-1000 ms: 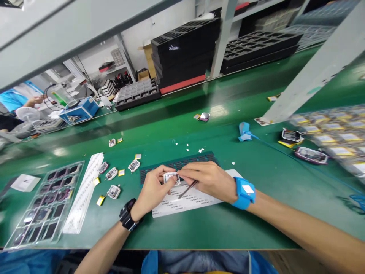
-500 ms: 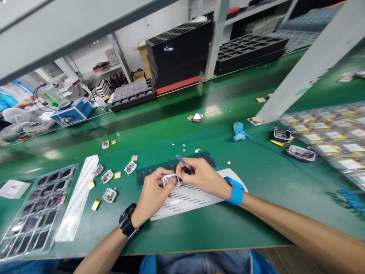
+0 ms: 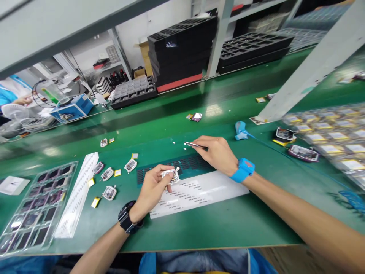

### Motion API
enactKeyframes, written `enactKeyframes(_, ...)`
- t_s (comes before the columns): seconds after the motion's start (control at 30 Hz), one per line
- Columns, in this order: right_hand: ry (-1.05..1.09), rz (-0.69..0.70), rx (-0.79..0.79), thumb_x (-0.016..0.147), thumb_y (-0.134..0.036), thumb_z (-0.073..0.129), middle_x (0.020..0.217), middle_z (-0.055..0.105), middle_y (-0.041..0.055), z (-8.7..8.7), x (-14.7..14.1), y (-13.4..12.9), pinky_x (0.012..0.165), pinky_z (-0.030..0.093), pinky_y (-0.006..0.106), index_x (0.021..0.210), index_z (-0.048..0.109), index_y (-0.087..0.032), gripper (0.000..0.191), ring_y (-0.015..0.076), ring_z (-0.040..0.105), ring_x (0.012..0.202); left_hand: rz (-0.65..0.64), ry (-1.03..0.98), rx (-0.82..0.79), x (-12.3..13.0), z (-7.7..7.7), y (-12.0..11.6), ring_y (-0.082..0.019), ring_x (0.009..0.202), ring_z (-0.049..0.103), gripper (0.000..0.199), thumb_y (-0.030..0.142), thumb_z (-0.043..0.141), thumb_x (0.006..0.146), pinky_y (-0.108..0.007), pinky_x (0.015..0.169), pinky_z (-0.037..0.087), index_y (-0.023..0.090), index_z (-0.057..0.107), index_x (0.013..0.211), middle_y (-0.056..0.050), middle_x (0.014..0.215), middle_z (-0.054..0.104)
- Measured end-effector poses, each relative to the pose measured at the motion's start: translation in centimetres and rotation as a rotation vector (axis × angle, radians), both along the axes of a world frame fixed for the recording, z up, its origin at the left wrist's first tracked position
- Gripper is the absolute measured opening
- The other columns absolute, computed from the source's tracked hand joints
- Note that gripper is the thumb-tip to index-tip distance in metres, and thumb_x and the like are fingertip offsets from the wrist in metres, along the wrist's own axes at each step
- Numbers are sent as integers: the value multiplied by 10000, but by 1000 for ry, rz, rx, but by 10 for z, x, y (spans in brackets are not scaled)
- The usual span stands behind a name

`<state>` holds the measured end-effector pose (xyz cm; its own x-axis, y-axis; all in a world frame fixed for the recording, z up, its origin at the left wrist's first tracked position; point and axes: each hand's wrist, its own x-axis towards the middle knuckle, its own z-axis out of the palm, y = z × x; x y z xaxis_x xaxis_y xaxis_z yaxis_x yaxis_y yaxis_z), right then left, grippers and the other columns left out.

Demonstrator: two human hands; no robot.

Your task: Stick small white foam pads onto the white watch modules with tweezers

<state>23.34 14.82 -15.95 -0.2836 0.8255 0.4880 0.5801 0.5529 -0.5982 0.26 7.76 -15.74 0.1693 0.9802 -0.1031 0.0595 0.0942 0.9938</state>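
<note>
My left hand (image 3: 155,184) is closed around a small white-rimmed device housing (image 3: 175,176), its thumb pressed across the open inside where electronic parts show. A small white round piece (image 3: 178,168) sits at the housing's upper edge. In my right hand (image 3: 218,152) I grip a pair of tweezers (image 3: 196,144); their tip points left, at tiny white pieces (image 3: 184,148) on the green bench. Beneath both hands lie a dark green slotted strip (image 3: 188,163) and a white printed sheet (image 3: 199,192).
Several open housings (image 3: 109,193) with yellow-edged batteries (image 3: 95,202) lie to the left, beside a clear tray of dark screens (image 3: 45,205). A sloping white post (image 3: 308,68) rises at the right, near a tray of batteries (image 3: 333,135). Stacked black trays (image 3: 182,53) stand behind.
My right hand with the tweezers has moved away from the housing, up and right toward the tiny white pieces. My left hand still holds the housing in nearly the same place.
</note>
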Motion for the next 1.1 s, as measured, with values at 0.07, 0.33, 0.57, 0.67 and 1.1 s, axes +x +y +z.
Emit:
enactKeyframes(0.07,22,86,77,985,-251,595,887,770,54,5,-8,-15,732,548,327,934,781,-217,195,209,703,771,7,-14,-9,0,3,-1,-81,522,560,435,531,788,773,-225,529,486,135,735,946,-14,777,672)
enactKeyframes(0.33,-47,318,375,985,-40,422,943,788,45,2,-27,-49,680,602,259,1013,742,-219,368,169,749,818,-43,-55,-31,1,7,-7,-132,609,632,385,504,778,801,-256,604,572,154,737,953,-32,767,712)
enactKeyframes(0.57,257,218,197,988,-124,583,892,776,49,0,-47,-61,747,621,277,929,730,-210,180,169,742,807,33,-138,-44,8,1,-14,-152,717,707,523,579,837,734,-264,661,640,161,668,998,-75,926,766)
enactKeyframes(0.67,336,192,167,978,-128,588,865,766,47,-2,-53,-64,736,619,285,883,723,-211,184,170,732,799,31,-182,-42,10,3,-16,-158,720,725,547,591,844,726,-280,687,651,164,637,999,-78,926,774)
enactKeyframes(1.1,369,182,-36,955,-243,656,892,765,54,2,-54,-62,761,604,325,810,709,-230,154,207,732,850,125,-172,38,13,3,-21,-176,756,729,448,539,846,743,-297,689,663,156,692,916,-90,924,783)
